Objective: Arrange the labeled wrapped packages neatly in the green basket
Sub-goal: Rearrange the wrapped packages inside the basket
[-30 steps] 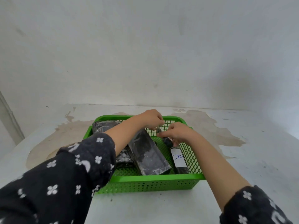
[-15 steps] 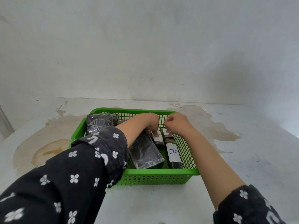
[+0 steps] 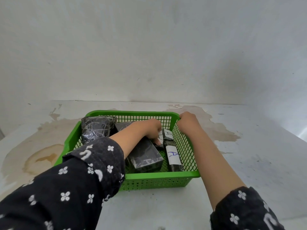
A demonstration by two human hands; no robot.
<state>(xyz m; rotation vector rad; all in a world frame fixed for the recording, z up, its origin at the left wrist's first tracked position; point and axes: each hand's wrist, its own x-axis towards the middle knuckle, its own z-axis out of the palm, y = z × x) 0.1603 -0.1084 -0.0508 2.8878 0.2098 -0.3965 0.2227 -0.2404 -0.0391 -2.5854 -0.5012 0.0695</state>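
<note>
The green basket [image 3: 162, 175] stands on the stained white surface. Inside it, a bulky crinkled black package [image 3: 97, 129] fills the back left, and a flat black package [image 3: 145, 156] lies in the middle. A slim black package with a white label [image 3: 173, 155] lies along the right wall, with another labelled one [image 3: 168, 135] behind it. My left hand [image 3: 150, 130] reaches into the basket, its fingers closed on a small labelled package [image 3: 160, 137] between the flat one and the slim ones. My right hand [image 3: 187, 119] grips the basket's rim at the back right corner.
A white wall rises just behind the basket. Brown stains [image 3: 41, 156] spread over the surface to the left of and behind the basket. My dark flowered sleeves [image 3: 74, 188] cover the basket's near left corner.
My right hand has left the packages and moved back and right onto the basket's rim. My left hand has gone lower onto the small labelled package.
</note>
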